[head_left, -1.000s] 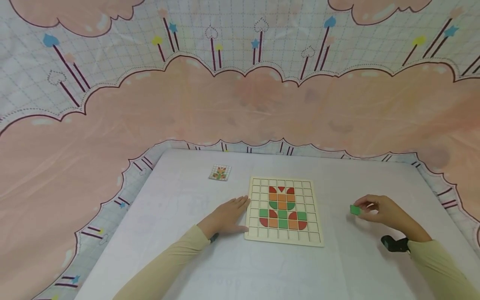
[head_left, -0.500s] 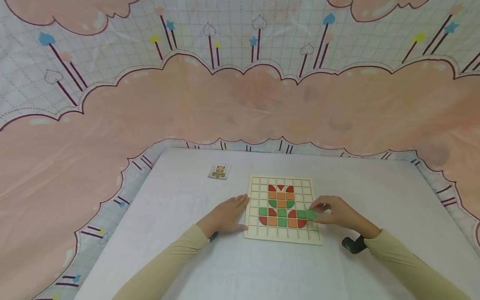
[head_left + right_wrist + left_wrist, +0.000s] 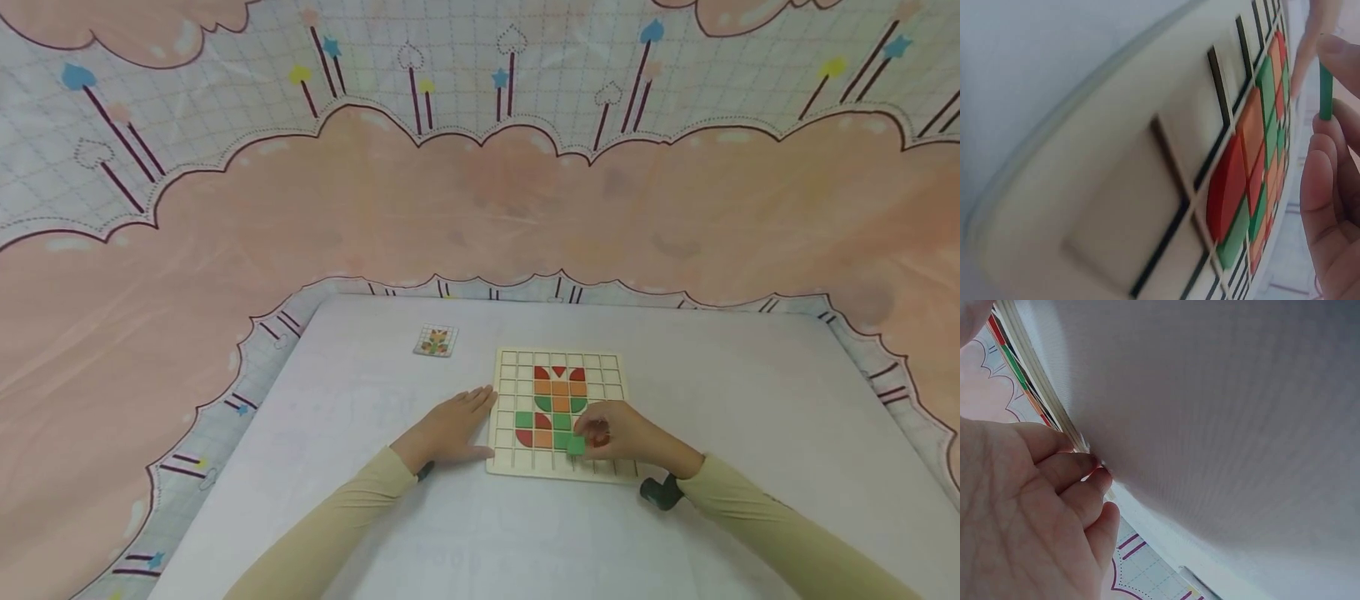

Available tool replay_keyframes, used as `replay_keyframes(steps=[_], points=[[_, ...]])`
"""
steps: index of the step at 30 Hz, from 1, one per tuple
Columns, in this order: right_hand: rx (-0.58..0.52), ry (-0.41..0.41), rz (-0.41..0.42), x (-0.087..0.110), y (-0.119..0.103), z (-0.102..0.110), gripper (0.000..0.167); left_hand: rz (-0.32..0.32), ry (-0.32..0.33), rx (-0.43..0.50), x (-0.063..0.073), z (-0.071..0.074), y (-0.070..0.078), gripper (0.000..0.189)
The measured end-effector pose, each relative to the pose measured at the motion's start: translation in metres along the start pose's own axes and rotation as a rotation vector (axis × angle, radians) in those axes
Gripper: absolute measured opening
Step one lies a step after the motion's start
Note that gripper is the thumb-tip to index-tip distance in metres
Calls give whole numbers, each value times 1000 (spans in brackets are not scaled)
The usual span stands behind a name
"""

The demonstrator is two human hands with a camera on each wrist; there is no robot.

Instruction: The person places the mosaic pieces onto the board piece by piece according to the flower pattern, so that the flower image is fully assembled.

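Observation:
A pale wooden grid board [image 3: 517,462] lies on the white table, with red, orange and green tiles forming a flower-like pattern in its cells. My right hand [image 3: 626,433] is over the lower right of the board and hides some of the tiles. Between its thumb and fingers it pinches a green square tile [image 3: 576,446]; in the right wrist view the tile [image 3: 1326,90] shows edge-on, apart from the board face. My left hand [image 3: 450,429] rests at the board's left edge, fingers extended. In the left wrist view its fingertips [image 3: 1100,478] touch the board's side.
A small pattern card [image 3: 436,341] with a similar flower picture lies on the table [image 3: 360,400] behind and left of the board. A dark wrist camera [image 3: 660,492] sits under the right wrist. Behind the table hangs a pink printed cloth [image 3: 450,208].
My right hand has carried the green square tile leftward from the table's right side to over the lower middle of the board. The left hand has stayed at the board's left edge.

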State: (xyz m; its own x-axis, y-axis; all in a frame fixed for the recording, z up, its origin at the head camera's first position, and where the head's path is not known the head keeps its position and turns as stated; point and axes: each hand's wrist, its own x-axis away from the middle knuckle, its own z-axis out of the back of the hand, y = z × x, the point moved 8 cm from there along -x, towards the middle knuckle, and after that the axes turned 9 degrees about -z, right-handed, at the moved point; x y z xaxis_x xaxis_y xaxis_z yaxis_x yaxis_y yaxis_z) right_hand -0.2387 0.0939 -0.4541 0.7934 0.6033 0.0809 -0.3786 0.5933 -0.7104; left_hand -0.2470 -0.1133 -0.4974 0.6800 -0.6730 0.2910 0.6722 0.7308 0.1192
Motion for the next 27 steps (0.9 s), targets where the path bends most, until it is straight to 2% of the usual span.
replay_keyframes(steps=[6,12,23,27], points=[[60,-48,-81,-6,-4,-13,21,-4,1,-1,1,2,0,90],[110,-56,-112,-6,-7,-22,24,-6,-1,4,-1,2,1,90],[121,-52,-103,-2,-5,-27,22,-6,-18,19,-3,1,1,90],[91,-67,-106,-3,-3,-23,22,-10,-14,17,-3,1,1,89]])
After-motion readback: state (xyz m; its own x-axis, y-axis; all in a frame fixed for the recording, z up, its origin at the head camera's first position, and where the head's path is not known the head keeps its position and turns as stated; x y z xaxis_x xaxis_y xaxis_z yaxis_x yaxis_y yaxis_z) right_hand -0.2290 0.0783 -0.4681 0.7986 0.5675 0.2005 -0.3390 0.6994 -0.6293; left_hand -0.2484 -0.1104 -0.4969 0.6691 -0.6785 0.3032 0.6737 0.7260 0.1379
